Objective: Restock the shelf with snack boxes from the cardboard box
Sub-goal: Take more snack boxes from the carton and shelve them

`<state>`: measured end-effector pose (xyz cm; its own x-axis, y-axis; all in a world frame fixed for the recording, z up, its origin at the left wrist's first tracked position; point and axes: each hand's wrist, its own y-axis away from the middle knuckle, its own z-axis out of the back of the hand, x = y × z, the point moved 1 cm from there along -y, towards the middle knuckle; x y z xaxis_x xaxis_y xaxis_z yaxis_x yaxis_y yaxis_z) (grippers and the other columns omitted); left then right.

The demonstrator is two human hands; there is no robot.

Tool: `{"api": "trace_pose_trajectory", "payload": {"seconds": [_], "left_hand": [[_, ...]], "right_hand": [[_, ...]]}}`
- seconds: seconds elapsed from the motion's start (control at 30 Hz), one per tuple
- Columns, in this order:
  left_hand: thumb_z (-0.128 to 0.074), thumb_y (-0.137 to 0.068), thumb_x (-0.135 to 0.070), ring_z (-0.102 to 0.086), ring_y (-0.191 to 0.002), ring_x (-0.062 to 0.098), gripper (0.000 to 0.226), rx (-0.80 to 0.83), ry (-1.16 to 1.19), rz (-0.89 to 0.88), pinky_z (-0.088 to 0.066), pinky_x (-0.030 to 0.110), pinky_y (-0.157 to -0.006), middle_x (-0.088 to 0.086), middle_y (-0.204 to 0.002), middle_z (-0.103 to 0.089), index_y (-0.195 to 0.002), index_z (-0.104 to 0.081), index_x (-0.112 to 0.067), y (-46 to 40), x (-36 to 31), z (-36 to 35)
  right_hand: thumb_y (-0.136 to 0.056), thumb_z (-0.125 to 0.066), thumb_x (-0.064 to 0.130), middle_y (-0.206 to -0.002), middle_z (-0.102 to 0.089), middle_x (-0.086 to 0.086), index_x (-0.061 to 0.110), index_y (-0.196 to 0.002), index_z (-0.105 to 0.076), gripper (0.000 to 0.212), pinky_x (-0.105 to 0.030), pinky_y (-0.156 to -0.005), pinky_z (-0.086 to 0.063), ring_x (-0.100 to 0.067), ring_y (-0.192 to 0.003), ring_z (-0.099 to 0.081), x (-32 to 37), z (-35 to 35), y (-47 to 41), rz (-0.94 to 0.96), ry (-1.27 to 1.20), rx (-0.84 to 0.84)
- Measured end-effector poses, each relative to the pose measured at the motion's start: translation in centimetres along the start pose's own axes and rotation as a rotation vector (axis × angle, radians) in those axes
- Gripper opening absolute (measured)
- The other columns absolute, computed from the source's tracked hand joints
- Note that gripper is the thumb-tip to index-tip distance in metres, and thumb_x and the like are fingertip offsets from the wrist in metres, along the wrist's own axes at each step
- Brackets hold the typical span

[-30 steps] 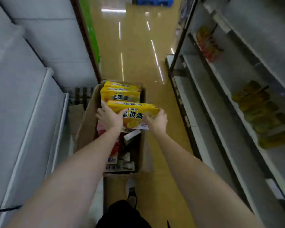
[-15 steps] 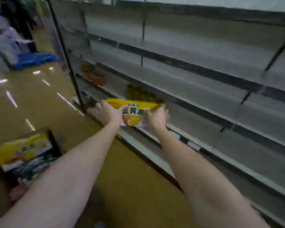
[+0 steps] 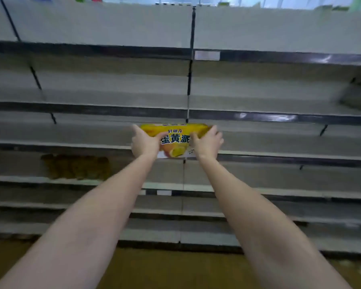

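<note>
Dim, flat light falls from above the shelf (image 3: pixel 279 157). Its edges smear with motion blur and bow outward. Glare spots streak its dark rails.

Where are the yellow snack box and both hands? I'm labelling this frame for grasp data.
yellow snack box (image 3: pixel 175 140), head view, printed front face.
left hand (image 3: pixel 145 143), head view, back of the hand.
right hand (image 3: pixel 206 143), head view, back of the hand.

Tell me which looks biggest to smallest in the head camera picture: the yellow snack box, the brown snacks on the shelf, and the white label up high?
1. Brown snacks, blurry but spread widest.
2. Yellow snack box, a close second; both hands hide its ends, so these two may be alike.
3. White label, clearly smallest.
</note>
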<state>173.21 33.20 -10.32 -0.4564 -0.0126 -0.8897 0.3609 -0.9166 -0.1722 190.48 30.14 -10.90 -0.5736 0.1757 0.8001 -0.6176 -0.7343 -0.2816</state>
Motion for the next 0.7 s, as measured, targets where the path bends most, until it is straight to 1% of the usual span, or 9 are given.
{"api": "trace_pose_trajectory", "payload": {"seconds": [0.07, 0.17, 0.27, 0.3, 0.4, 0.47, 0.57, 0.63, 0.7], "left_hand": [[-0.084, -0.061, -0.061, -0.056, -0.120, 0.036, 0.109, 0.069, 0.011, -0.038, -0.048, 0.045, -0.091, 0.018, -0.131, -0.058, -0.142, -0.034, -0.010, -0.4, -2.4, -2.3], [-0.081, -0.045, -0.074, -0.065, -0.101, 0.033, 0.097, 0.161, 0.057, -0.092, -0.052, 0.041, -0.080, 0.011, -0.107, -0.067, -0.113, -0.054, -0.011, -0.9, -5.5, -5.9], [-0.088, -0.054, -0.060, -0.064, -0.088, 0.024, 0.069, 0.287, 0.123, -0.120, -0.054, 0.036, -0.076, 0.003, -0.093, -0.063, -0.093, -0.054, -0.014, -0.6, -8.8, -9.4], [-0.089, -0.055, -0.059, -0.063, -0.084, 0.022, 0.066, 0.323, 0.143, -0.132, -0.055, 0.035, -0.076, 0.001, -0.091, -0.063, -0.090, -0.054, -0.015, -0.4, -9.7, -10.5], [-0.078, -0.045, -0.079, -0.066, -0.080, 0.024, 0.079, 0.402, 0.099, -0.220, -0.057, 0.038, -0.071, 0.000, -0.086, -0.069, -0.092, -0.061, -0.018, 0.1, -11.9, -13.6], [-0.080, -0.048, -0.076, -0.067, -0.079, 0.024, 0.074, 0.440, 0.121, -0.282, -0.057, 0.038, -0.070, 0.000, -0.084, -0.071, -0.092, -0.063, -0.019, 0.6, -13.0, -15.9], [-0.084, -0.055, -0.066, -0.067, -0.087, 0.024, 0.065, 0.499, 0.163, -0.347, -0.052, 0.032, -0.072, 0.002, -0.092, -0.072, -0.093, -0.062, -0.017, 2.6, -15.4, -18.1], [-0.084, -0.057, -0.064, -0.065, -0.085, 0.022, 0.062, 0.549, 0.174, -0.375, -0.047, 0.030, -0.069, 0.000, -0.089, -0.069, -0.092, -0.062, -0.018, 4.0, -16.8, -19.6], [-0.084, -0.058, -0.064, -0.064, -0.080, 0.020, 0.056, 0.610, 0.208, -0.382, -0.046, 0.028, -0.067, -0.004, -0.083, -0.067, -0.088, -0.062, -0.021, 5.4, -18.1, -21.2]], "right_hand": [[-0.089, -0.066, 0.045, -0.136, -0.045, -0.022, 0.003, -0.142, -0.033, 0.076, -0.042, -0.105, -0.030, -0.037, -0.125, -0.039, -0.9, 1.9, -1.7, -0.029, 0.016, -0.076], [-0.088, -0.067, 0.047, -0.136, -0.046, -0.022, 0.005, -0.143, -0.034, 0.077, -0.042, -0.105, -0.031, -0.037, -0.126, -0.040, -2.3, 4.7, -4.1, -0.080, 0.062, -0.175], [-0.088, -0.066, 0.050, -0.136, -0.046, -0.020, 0.005, -0.141, -0.035, 0.076, -0.043, -0.105, -0.030, -0.036, -0.126, -0.038, -3.6, 7.6, -6.3, -0.131, 0.099, -0.268], [-0.087, -0.067, 0.052, -0.136, -0.046, -0.019, 0.005, -0.140, -0.036, 0.078, -0.042, -0.104, -0.029, -0.035, -0.126, -0.039, -4.0, 8.6, -6.8, -0.155, 0.128, -0.298], [-0.084, -0.068, 0.055, -0.132, -0.048, -0.020, 0.002, -0.135, -0.038, 0.080, -0.041, -0.102, -0.029, -0.035, -0.122, -0.041, -4.9, 11.5, -7.9, -0.187, 0.200, -0.392], [-0.082, -0.069, 0.057, -0.131, -0.047, -0.020, 0.001, -0.135, -0.038, 0.083, -0.041, -0.103, -0.030, -0.036, -0.121, -0.041, -5.5, 13.4, -8.2, -0.208, 0.208, -0.450], [-0.080, -0.070, 0.059, -0.131, -0.046, -0.018, 0.005, -0.138, -0.037, 0.086, -0.042, -0.104, -0.031, -0.036, -0.121, -0.040, -7.1, 16.0, -8.7, -0.236, 0.189, -0.533], [-0.079, -0.069, 0.062, -0.130, -0.047, -0.016, 0.008, -0.137, -0.039, 0.085, -0.044, -0.104, -0.033, -0.035, -0.120, -0.041, -8.4, 17.9, -9.1, -0.242, 0.185, -0.590], [-0.079, -0.067, 0.064, -0.130, -0.048, -0.015, 0.010, -0.137, -0.041, 0.084, -0.045, -0.105, -0.034, -0.035, -0.120, -0.042, -9.7, 19.8, -9.7, -0.252, 0.188, -0.636]]}}
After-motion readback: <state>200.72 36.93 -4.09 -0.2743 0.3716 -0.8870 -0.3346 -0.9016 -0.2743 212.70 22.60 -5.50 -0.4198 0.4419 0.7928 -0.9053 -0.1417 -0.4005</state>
